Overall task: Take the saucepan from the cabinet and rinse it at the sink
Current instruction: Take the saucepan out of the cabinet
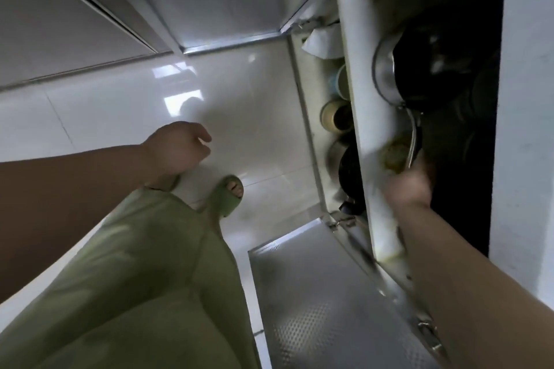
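Reaching into the open cabinet [368, 129] for the saucepan [398, 69]

The pan sits on the upper shelf among dark pots; the right hand [409, 186] is blurred at its handle [413, 141], grip unreadable. Left hand [177, 147] hangs loosely curled, empty. Best to draw it out level, clear of neighbours.

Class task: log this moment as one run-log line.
stage: reaching into cabinet | right hand: at saucepan handle, blurred, grip unclear | left hand: free, loosely curled | saucepan: on shelf
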